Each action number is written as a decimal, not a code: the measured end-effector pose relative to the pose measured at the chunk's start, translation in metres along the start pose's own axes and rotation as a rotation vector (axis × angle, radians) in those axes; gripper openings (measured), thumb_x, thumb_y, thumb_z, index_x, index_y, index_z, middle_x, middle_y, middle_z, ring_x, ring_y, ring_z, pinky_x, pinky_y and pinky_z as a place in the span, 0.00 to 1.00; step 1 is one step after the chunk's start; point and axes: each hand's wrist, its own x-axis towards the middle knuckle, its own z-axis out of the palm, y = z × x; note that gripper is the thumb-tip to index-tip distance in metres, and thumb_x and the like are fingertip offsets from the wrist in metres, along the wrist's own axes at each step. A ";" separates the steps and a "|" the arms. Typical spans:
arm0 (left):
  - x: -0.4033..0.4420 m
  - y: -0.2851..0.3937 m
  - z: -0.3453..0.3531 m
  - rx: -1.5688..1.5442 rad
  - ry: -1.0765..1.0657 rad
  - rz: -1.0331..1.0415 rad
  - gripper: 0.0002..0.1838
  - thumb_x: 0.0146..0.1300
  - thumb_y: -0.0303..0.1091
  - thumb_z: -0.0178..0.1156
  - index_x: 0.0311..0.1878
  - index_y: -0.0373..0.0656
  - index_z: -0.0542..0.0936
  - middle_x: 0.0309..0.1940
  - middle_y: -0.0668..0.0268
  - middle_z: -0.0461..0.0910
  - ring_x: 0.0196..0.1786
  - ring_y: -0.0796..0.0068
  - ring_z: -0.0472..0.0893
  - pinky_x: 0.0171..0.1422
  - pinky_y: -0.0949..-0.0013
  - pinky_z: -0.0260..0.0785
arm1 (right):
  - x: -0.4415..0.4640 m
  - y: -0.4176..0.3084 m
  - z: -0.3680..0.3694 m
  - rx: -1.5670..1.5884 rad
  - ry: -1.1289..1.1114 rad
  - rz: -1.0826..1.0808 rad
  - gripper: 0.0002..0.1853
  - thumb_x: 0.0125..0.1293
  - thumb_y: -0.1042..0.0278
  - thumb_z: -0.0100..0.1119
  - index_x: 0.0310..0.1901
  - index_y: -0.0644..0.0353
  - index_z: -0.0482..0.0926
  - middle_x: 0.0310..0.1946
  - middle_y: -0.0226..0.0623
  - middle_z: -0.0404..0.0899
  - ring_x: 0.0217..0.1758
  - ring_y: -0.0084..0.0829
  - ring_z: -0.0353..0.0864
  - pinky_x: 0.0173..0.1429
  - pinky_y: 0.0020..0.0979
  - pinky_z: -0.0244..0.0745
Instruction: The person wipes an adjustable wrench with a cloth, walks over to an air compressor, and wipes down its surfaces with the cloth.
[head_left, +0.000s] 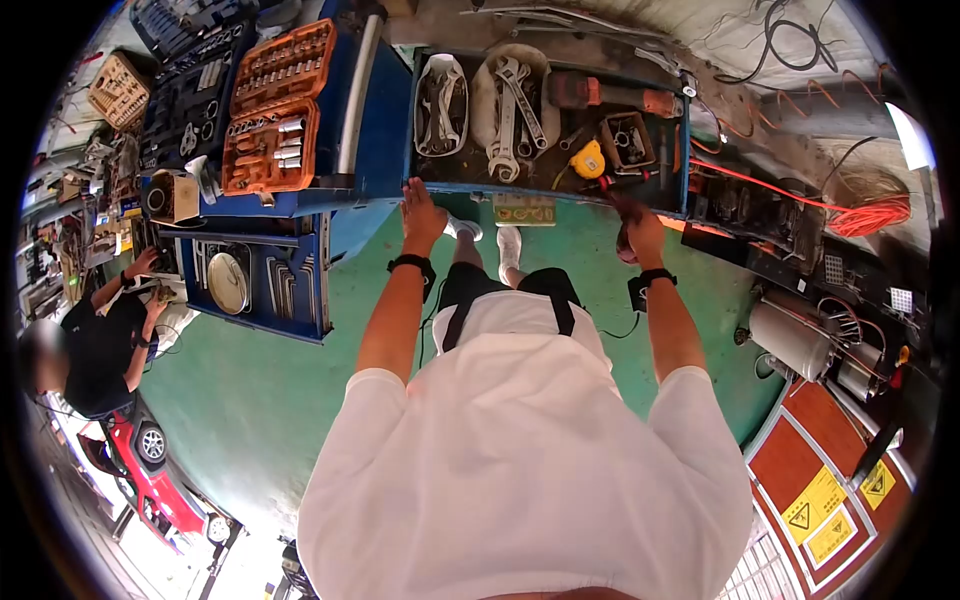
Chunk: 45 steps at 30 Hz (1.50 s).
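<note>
My left hand rests on the front edge of an open blue drawer, its fingers stretched out. At the right end of that edge, my right hand is closed around something dark and reddish that I cannot make out. Just beyond it in the drawer lies a red-and-black tool, beside a yellow tape measure. Large wrenches fill a worn tray in the middle. Smaller tools sit in a white tray on the left. A red power tool and a small box are at the right.
Orange socket cases lie on the blue cabinet to the left, above another open drawer. A co-worker stands at far left, near a red car. A coiled orange hose and a tank are on the right.
</note>
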 end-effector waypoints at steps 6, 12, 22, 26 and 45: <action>-0.020 0.008 -0.004 -0.107 -0.018 -0.005 0.49 0.58 0.39 0.61 0.76 0.32 0.45 0.77 0.45 0.46 0.79 0.47 0.48 0.78 0.46 0.47 | -0.009 -0.046 0.042 0.012 0.031 -0.084 0.21 0.60 0.62 0.58 0.56 0.53 0.76 0.43 0.51 0.83 0.45 0.53 0.82 0.48 0.49 0.77; -0.008 -0.008 0.005 -0.096 -0.042 0.062 0.46 0.58 0.40 0.61 0.75 0.31 0.50 0.76 0.45 0.51 0.78 0.47 0.52 0.77 0.46 0.51 | -0.007 -0.101 0.035 -0.025 -0.087 -0.116 0.24 0.59 0.56 0.63 0.57 0.53 0.76 0.50 0.50 0.78 0.47 0.52 0.81 0.48 0.49 0.77; 0.000 -0.012 -0.005 -0.135 -0.046 0.062 0.41 0.59 0.39 0.59 0.72 0.32 0.57 0.73 0.44 0.58 0.75 0.47 0.59 0.74 0.50 0.57 | 0.010 -0.032 -0.009 -0.266 -0.130 -0.044 0.21 0.57 0.56 0.65 0.51 0.54 0.77 0.43 0.48 0.81 0.46 0.51 0.82 0.47 0.49 0.78; -0.004 -0.021 0.001 -0.209 -0.032 0.083 0.40 0.57 0.38 0.62 0.72 0.35 0.59 0.71 0.44 0.60 0.72 0.44 0.62 0.73 0.52 0.60 | 0.006 -0.064 0.012 -0.218 -0.139 -0.235 0.21 0.56 0.57 0.65 0.50 0.55 0.77 0.43 0.49 0.81 0.45 0.52 0.81 0.46 0.50 0.77; -0.059 0.070 -0.069 -0.824 -0.231 0.230 0.42 0.47 0.40 0.76 0.64 0.40 0.66 0.54 0.51 0.78 0.58 0.52 0.77 0.62 0.57 0.70 | -0.011 -0.209 0.013 0.711 -1.005 -0.060 0.27 0.68 0.52 0.59 0.63 0.58 0.68 0.47 0.42 0.78 0.50 0.36 0.77 0.56 0.36 0.73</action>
